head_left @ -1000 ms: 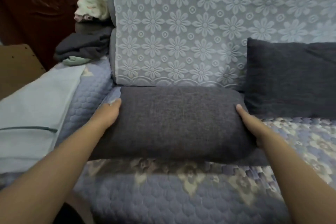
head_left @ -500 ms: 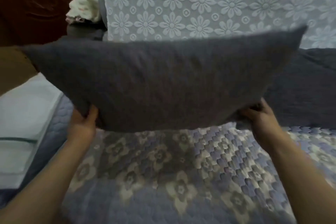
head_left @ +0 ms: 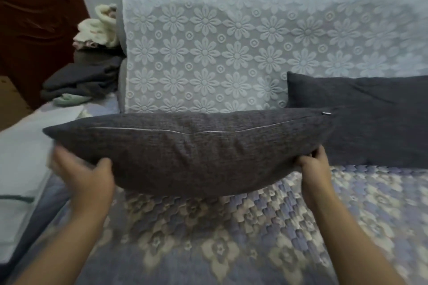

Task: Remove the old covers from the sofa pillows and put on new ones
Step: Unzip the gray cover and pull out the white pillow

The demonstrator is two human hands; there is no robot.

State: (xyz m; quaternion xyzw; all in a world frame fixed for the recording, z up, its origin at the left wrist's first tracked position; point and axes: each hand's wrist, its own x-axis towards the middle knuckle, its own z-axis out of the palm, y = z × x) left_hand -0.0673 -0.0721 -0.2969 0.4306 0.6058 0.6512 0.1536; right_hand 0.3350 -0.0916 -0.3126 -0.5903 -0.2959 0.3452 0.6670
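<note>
A dark grey pillow (head_left: pixel 190 150) is held up over the sofa seat, its zipper seam facing me along the upper side, with the zip pull (head_left: pixel 326 113) at the right end. My left hand (head_left: pixel 85 176) grips its lower left edge, blurred by motion. My right hand (head_left: pixel 312 166) grips the lower right corner, fingers curled under it. A second dark grey pillow (head_left: pixel 370 118) leans against the sofa back on the right, partly hidden behind the held one.
The sofa back carries a pale lace flower throw (head_left: pixel 231 53); the seat has a quilted blue-and-beige cover (head_left: pixel 220 238). Folded dark and cream clothes (head_left: pixel 85 76) are piled on the left arm. A light folded cloth (head_left: pixel 20 157) lies at the left.
The pillow went from lying on the seat to being lifted and turned, so its zipper edge now faces up. Both hands shifted from the sides to gripping its lower edge.
</note>
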